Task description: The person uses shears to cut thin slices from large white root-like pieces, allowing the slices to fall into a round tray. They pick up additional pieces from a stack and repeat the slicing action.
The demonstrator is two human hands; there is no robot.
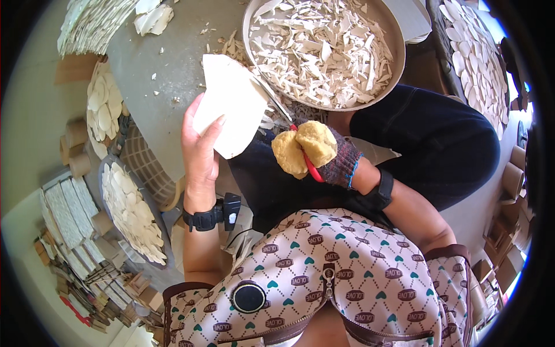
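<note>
Ahead, a round pan [388, 26] sits beyond a white sheet [236, 107] that the left hand [200, 149] pinches between thumb and fingers; the gloved right hand [342, 163], fingers partly hidden, curls round padded scissors [281, 109], blades beside the sheet. Pale scraps [324, 52] litter the pan.

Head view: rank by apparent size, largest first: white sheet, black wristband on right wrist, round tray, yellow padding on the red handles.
1. Round tray, though cut off by the top edge
2. White sheet
3. Yellow padding
4. Black wristband
</note>
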